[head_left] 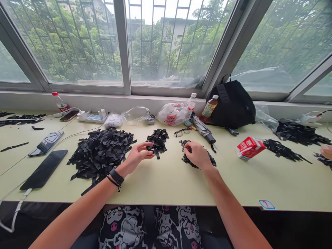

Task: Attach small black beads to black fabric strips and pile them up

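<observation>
My left hand (pixel 139 154) reaches between a large heap of black strips (pixel 101 152) and a smaller pile of black pieces (pixel 160 140). Its fingers are apart at the near left edge of the smaller pile, and a dark piece lies close to the fingertips. My right hand (pixel 197 154) rests over a pile of small black round parts (pixel 211 159), its fingers curled down at the left side. Whatever those fingers hold, if anything, is hidden.
Two phones (pixel 45 169) (pixel 46 143) lie at the left. Eyeglasses (pixel 182 131), a folded umbrella (pixel 203 128) and a black bag (pixel 233 103) stand behind. A red carton (pixel 250 148) sits right. Another person's hand (pixel 326 151) shows at the far right edge.
</observation>
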